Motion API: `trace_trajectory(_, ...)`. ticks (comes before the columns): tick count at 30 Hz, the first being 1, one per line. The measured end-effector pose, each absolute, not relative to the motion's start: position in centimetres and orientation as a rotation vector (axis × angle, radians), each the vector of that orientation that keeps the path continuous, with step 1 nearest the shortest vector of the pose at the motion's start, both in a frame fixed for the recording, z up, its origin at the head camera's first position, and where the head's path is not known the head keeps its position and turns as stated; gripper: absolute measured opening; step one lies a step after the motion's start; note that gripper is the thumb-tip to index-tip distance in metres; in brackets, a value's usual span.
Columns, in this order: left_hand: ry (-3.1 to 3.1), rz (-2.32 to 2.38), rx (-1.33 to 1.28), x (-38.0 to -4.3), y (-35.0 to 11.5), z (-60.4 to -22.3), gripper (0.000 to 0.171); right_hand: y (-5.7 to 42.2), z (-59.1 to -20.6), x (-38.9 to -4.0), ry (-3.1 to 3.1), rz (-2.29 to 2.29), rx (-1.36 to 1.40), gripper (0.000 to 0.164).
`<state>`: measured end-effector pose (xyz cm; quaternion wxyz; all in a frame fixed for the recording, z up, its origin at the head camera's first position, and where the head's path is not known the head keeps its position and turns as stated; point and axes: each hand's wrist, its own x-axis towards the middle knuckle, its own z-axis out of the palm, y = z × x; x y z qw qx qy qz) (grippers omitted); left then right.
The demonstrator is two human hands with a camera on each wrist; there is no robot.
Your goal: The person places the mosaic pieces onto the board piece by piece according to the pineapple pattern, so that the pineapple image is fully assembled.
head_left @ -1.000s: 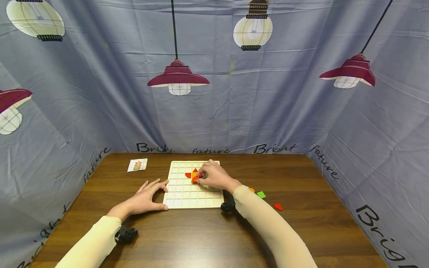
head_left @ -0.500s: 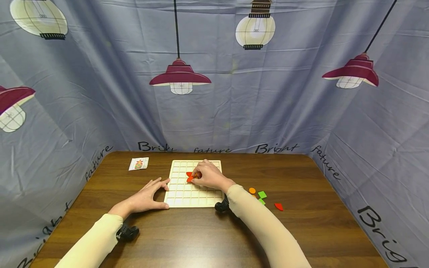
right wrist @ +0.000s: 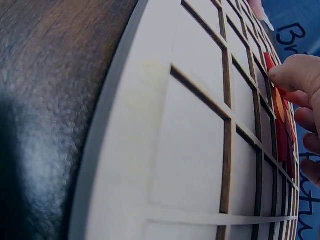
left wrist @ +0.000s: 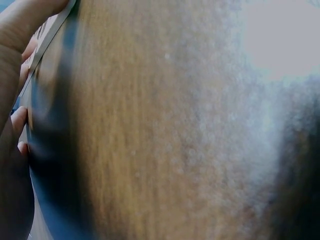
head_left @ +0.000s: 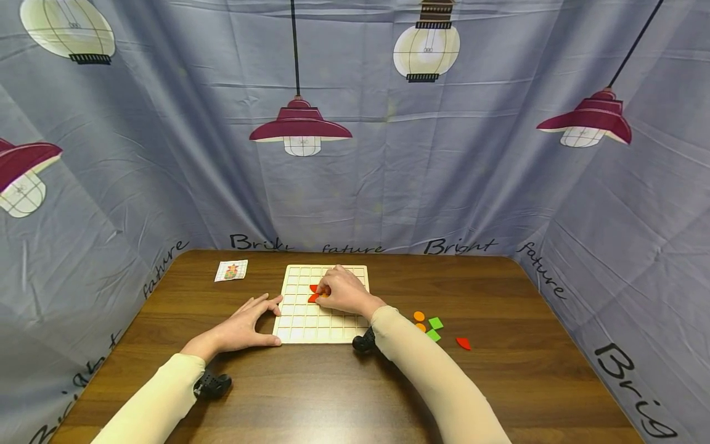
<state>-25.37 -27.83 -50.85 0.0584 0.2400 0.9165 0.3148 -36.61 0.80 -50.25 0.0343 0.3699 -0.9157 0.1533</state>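
Observation:
A pale gridded board (head_left: 310, 333) lies flat on the wooden table. My right hand (head_left: 345, 292) reaches over its middle and pinches a red petal-shaped piece (head_left: 313, 299) with its fingertips, low on the grid. Just above that piece sits another red piece (head_left: 313, 288), partly covered by the fingers. Beside the fingertips in the right wrist view, an orange piece (right wrist: 279, 105) shows among red ones. My left hand (head_left: 235, 328) rests at the board's left side, thumb at the near corner and forefinger touching the edge higher up. Only part of this hand appears in the left wrist view.
Right of the board lie orange round pieces (head_left: 418, 316), green pieces (head_left: 435, 323) and one red piece (head_left: 463, 343). A small printed card (head_left: 230, 270) with a flower picture lies at the back left. A patterned curtain (head_left: 355, 185) stands behind the table.
My right hand has moved left over the grid with the red piece, from below the orange piece to its lower left. The left hand stays at the board's edge.

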Motion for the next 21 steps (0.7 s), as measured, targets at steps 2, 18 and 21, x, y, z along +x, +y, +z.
trace_trajectory(2, 2.78, 0.956, 0.73, -25.39, -27.84, -50.92, 0.052, 0.83, -50.16, -36.58, -2.818, 0.485, 1.134, 0.015)
trace_trajectory(18, 2.778, 0.95, 0.728, -25.55, -27.85, -51.1, 0.051, 1.19, -50.07, -36.28, -2.79, 0.52, 1.19, 0.013)
trace_trajectory(21, 2.779, 0.952, 0.73, -25.55, -27.86, -51.09, 0.051, 1.38, -49.98, -36.28, -2.797, 0.551, 1.177, 0.011)
